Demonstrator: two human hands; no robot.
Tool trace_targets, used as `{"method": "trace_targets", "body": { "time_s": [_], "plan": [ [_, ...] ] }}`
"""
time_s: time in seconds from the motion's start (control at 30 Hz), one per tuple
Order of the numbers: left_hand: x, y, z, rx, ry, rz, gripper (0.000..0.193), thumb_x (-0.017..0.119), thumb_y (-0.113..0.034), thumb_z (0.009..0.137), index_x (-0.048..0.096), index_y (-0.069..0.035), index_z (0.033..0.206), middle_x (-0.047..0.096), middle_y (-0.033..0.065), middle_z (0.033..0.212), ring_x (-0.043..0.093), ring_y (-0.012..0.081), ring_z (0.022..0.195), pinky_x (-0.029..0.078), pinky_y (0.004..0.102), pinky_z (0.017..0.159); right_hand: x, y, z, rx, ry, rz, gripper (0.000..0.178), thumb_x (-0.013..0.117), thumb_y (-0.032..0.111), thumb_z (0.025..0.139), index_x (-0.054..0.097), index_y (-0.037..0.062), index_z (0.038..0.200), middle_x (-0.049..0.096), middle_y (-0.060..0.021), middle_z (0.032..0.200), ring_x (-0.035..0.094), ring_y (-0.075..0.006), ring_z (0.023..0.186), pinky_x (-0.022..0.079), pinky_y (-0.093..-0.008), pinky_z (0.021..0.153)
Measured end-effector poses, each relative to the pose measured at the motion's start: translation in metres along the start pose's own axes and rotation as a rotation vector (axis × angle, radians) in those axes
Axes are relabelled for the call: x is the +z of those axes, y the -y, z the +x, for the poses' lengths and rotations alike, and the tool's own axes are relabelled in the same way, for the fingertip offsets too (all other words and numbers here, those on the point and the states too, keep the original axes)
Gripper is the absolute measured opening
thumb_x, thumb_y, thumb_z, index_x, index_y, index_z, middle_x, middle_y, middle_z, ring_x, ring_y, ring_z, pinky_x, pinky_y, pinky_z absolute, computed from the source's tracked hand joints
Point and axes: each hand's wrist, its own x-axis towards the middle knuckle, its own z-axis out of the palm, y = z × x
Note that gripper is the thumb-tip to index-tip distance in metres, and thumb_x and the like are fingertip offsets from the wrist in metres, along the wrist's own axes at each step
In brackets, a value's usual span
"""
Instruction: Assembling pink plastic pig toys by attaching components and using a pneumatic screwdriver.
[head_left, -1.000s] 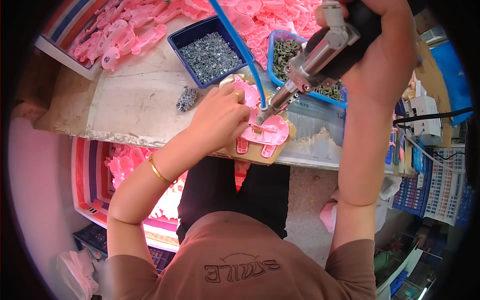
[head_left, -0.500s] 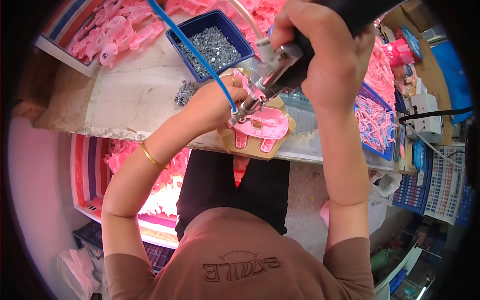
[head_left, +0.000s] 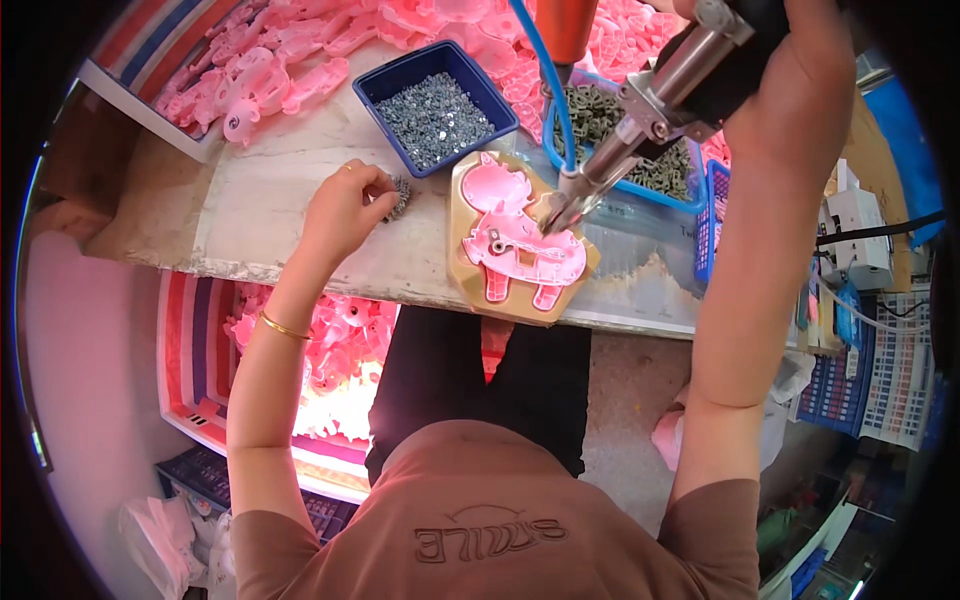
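Observation:
My right hand (head_left: 795, 115) grips a black and silver power screwdriver (head_left: 640, 120), its metal tip over a pink plastic animal-shaped shell (head_left: 525, 245). Whether the tip touches the shell cannot be made out. The shell lies hollow side up in a tan fixture block (head_left: 470, 285), with a small round metal piece (head_left: 497, 243) in it. Left of the block, my left hand (head_left: 345, 210) has its fingers curled closed at a spiky cluster of small grey metal pieces, probably screws (head_left: 402, 197). Anything between those fingertips is hidden.
Behind the fixture stands a dark blue bin (head_left: 435, 115) of small metal parts. A light blue tray (head_left: 690, 203) of dark clip-like pieces sits under the screwdriver. An orange tool (head_left: 565, 35) stands near a blue hose (head_left: 550, 75). Pink parts (head_left: 285, 80) heap at the back.
My left hand has left the pink shell and moved left to the spiky cluster. My right hand has shifted right with the screwdriver, uncovering the shell.

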Motion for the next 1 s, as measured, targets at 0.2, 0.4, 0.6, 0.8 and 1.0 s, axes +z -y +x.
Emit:
{"method": "trace_targets", "body": {
  "time_s": [0.2,0.4,0.6,0.8,1.0],
  "plan": [
    [-0.001,0.000,0.005,-0.072,0.083,-0.004,0.016,0.070,-0.020,0.082,0.070,-0.005,0.087,0.065,0.0084,0.085,0.060,0.0229,0.070,0.048,0.0365,0.068,-0.017,-0.007,0.011,0.034,-0.036,-0.060,0.038,0.058,0.013,0.086,0.053,-0.0082,0.116,0.057,-0.0060,0.070,0.054,-0.0104,0.057,0.045,-0.0229,0.054],
    [0.001,-0.045,-0.006,0.147,-0.076,-0.062,0.014,0.070,-0.017,0.086,0.069,-0.005,0.093,0.065,0.0095,0.085,0.060,0.0258,0.077,0.049,0.0374,0.071,-0.036,-0.017,0.031,-0.034,0.009,-0.086,0.041,0.061,0.018,0.087,0.053,-0.0070,0.118,0.058,-0.0062,0.071,0.056,-0.0118,0.058,0.046,-0.0235,0.055],
    [0.037,-0.088,-0.038,0.660,0.054,0.186,0.025,0.073,-0.016,0.078,0.067,-0.012,0.102,0.063,0.0019,0.104,0.060,0.0232,0.092,0.050,0.0362,0.077,-0.063,-0.026,0.039,0.061,0.067,-0.067,0.047,0.066,0.033,0.090,0.055,-0.0017,0.119,0.064,-0.0078,0.083,0.062,-0.0145,0.070,0.050,-0.0265,0.063],
    [0.044,-0.087,-0.062,0.721,-0.149,0.203,0.038,0.075,-0.008,0.065,0.070,-0.014,0.102,0.062,-0.0015,0.098,0.058,0.0192,0.080,0.048,0.0326,0.068,-0.106,-0.058,0.020,-0.048,-0.049,-0.002,0.052,0.065,0.040,0.092,0.055,0.0002,0.124,0.067,-0.0126,0.100,0.066,-0.0223,0.093,0.051,-0.0362,0.082],
    [0.016,-0.095,-0.076,0.740,-0.138,0.242,0.040,0.070,-0.010,0.068,0.069,-0.013,0.108,0.062,-0.0001,0.101,0.058,0.0188,0.084,0.049,0.0319,0.071,-0.130,-0.074,-0.028,0.092,0.059,-0.211,0.043,0.045,0.036,0.104,0.056,0.0004,0.126,0.065,-0.0096,0.112,0.062,-0.0180,0.102,0.047,-0.0320,0.089]
  ]
}}
